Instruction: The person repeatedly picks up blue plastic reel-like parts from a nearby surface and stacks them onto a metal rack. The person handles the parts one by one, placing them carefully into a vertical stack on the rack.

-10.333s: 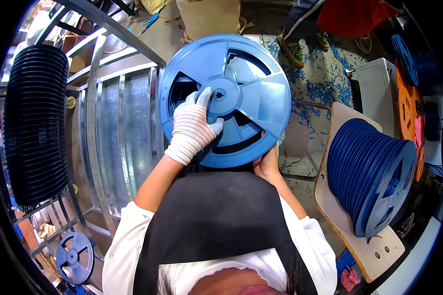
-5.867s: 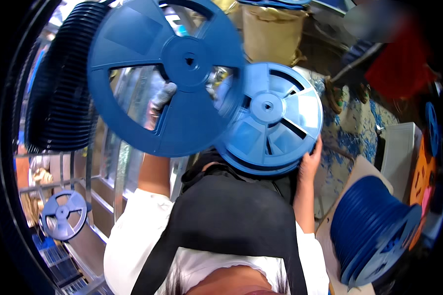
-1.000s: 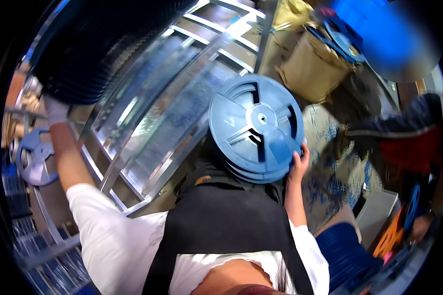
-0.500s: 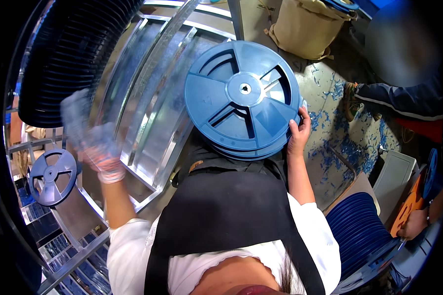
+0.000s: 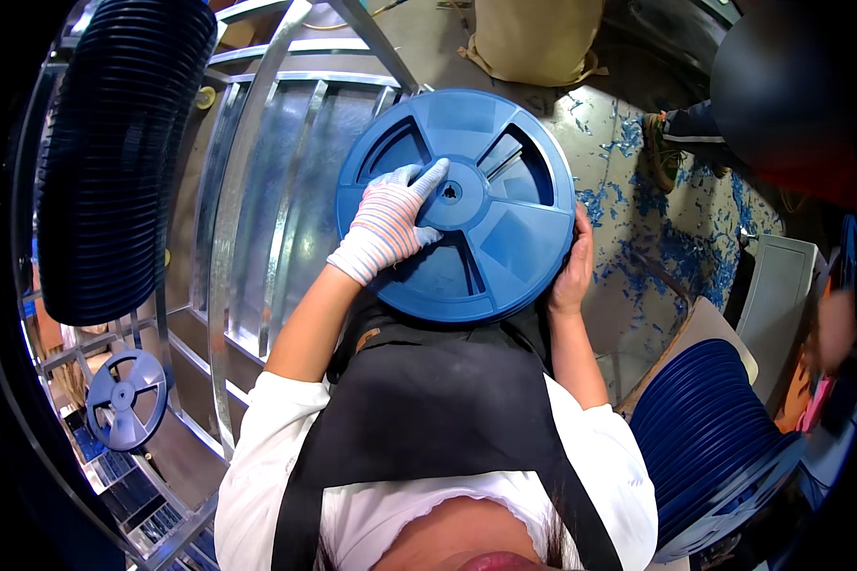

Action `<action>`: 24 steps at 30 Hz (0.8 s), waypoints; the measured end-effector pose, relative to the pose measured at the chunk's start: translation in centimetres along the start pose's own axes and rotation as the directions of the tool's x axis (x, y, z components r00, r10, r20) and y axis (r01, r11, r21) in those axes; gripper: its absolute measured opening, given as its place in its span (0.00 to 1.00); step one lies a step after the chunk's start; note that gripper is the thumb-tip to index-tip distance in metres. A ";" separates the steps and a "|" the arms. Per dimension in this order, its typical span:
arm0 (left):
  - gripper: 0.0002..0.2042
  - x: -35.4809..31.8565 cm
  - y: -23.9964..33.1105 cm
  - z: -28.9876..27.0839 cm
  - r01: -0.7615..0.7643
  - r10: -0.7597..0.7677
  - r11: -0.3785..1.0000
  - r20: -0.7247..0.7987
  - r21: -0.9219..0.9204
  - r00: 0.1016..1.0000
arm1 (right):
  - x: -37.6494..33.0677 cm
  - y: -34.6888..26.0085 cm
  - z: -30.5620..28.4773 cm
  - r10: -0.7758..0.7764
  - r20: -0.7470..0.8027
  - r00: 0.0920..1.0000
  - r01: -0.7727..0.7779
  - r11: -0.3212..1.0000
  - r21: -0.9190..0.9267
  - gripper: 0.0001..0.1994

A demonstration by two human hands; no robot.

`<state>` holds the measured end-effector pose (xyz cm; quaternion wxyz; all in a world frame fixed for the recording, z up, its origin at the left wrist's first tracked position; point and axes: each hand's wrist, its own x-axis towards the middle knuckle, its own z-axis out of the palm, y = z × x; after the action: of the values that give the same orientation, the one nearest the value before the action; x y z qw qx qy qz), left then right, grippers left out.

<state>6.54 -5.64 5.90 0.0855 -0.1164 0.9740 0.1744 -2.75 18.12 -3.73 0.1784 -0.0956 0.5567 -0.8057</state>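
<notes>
A blue plastic reel (image 5: 519, 233) with a round hub and window-like cutouts rests on my lap, its flat face up. My left hand (image 5: 388, 216), in a striped white glove, lies over the reel's left side. Its fingers are spread; one reaches the hub and the thumb lies by the lower cutout. My bare right hand (image 5: 573, 268) holds the reel's right rim, its fingertips partly hidden behind the edge. What lies under the top disc is mostly hidden.
A metal frame rack (image 5: 295, 205) stands at left, with a row of dark discs (image 5: 109, 162) and a small spoked reel (image 5: 127, 400) beside it. At right are a large wound blue spool (image 5: 700, 433), a grey box (image 5: 776, 305), blue scraps (image 5: 657, 228) on the floor and another person's leg (image 5: 700, 128).
My left hand has moved right from near the dark discs onto the reel's face. The reel has shifted slightly left, with my right hand still on its rim.
</notes>
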 end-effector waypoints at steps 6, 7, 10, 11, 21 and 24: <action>0.46 2.1 0.4 -2.1 -0.027 0.062 0.945 0.098 -0.326 0.993 | -0.1 -0.5 -1.8 -0.002 -0.071 0.997 -0.001 0.999 -0.052 0.30; 0.47 2.2 0.5 -2.5 -0.004 0.045 0.887 0.076 -0.462 0.996 | -0.1 -0.5 -2.1 -0.019 -0.081 0.997 0.013 0.996 -0.084 0.30; 0.50 2.2 0.7 -4.5 0.035 -0.011 0.616 0.035 -0.787 0.999 | -0.2 -0.4 -2.5 -0.079 -0.121 0.990 0.059 0.985 -0.162 0.31; 0.51 1.8 0.4 -5.2 -0.019 -0.017 0.463 -0.030 -0.886 0.999 | -0.3 -0.6 -3.1 -0.027 -0.106 0.994 0.007 0.983 -0.181 0.31; 0.37 -0.1 2.1 -6.0 -0.092 0.106 -0.765 -0.266 -0.637 0.958 | -0.7 -1.0 -3.7 -0.043 -0.125 0.991 0.039 0.999 -0.036 0.29; 0.40 -0.5 2.8 -4.7 -0.018 0.124 -0.825 -0.211 -0.565 0.970 | -0.9 -0.5 -4.0 -0.045 -0.131 0.990 0.043 0.999 -0.016 0.29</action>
<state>5.69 -4.68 11.21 -0.0789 0.0064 0.1332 0.9879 -3.45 22.02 -4.68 0.1229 -0.0559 0.5700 -0.8105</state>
